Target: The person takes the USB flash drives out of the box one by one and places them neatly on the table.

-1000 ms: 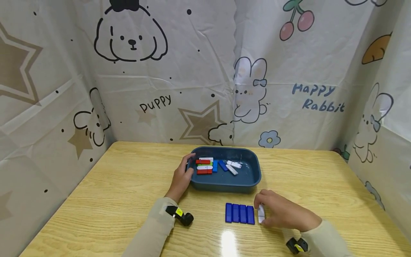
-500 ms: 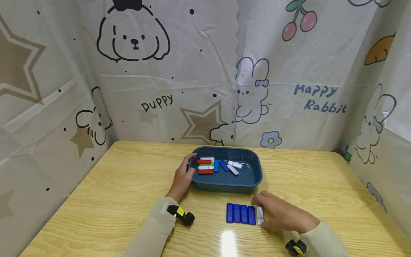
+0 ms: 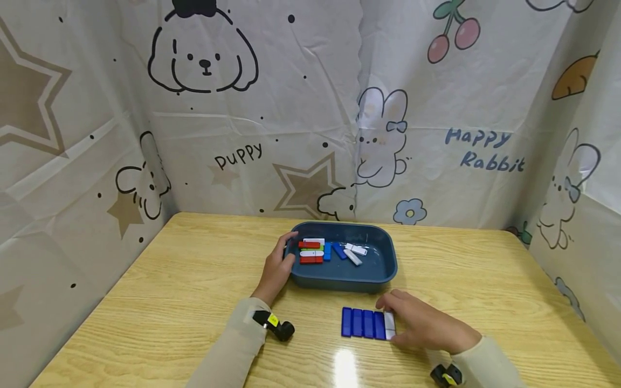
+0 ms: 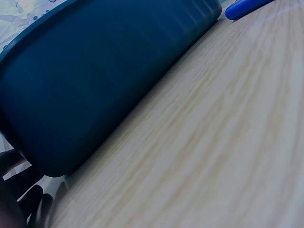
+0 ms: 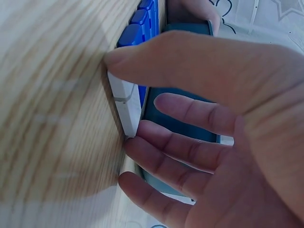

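Right hand is pinching a white, oblong, plastic-looking stick by its ends, apparently aligning it beside 4 flat dark-blue sticks lying in a row on the table. Left hand is gripping the dark-teal plastic bin. Next move is probably calling for a gentle release. Right thumb is hiding 1 stick end; left-wrist view is cutting off dark fingers.

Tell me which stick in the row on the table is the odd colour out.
The white stick at the row's right end, between the thumb and fingers of the right hand; the other four are blue sticks.
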Tool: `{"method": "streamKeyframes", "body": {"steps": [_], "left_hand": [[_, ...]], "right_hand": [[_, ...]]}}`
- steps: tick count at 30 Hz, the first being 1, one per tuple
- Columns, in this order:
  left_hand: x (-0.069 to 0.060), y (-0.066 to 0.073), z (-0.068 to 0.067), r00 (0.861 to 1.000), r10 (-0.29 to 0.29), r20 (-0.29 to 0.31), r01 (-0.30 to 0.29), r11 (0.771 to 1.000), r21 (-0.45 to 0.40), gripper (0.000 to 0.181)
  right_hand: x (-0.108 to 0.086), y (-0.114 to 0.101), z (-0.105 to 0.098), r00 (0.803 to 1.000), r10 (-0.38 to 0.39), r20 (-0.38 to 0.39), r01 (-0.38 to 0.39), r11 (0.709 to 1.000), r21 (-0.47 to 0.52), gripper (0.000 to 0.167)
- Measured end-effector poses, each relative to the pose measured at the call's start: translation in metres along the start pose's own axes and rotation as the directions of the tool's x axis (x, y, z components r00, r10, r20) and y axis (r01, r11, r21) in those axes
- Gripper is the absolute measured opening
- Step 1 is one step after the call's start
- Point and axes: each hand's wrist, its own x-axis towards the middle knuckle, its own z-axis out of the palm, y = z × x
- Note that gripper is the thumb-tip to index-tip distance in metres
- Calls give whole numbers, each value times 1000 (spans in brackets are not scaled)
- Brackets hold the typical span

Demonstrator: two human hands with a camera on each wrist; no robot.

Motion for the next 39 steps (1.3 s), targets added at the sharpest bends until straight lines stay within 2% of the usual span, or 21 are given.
{"method": "streamKeyframes", "body": {"steps": [6,12,26,39], "left_hand": [[0,1,1,1000,-1,11,1,999,-40,55],[0,1,1,1000,19,-3,-19,1000,-23,54],[0,1,0,1000,4,16,-3,999,-54,55],[0,1,0,1000,21,-4,-21,999,-23,52]], "right_hand": [[1,-1,2,1000,-19,-11,19,1000,-20,49],[2,-1,3,1000,-18,-9,18,1000,-5,49],[2,-1,4,1000,-27,-8,27,1000,-3,48],[3,0,3,1000,-29,-8,29,1000,-11,48]]}}
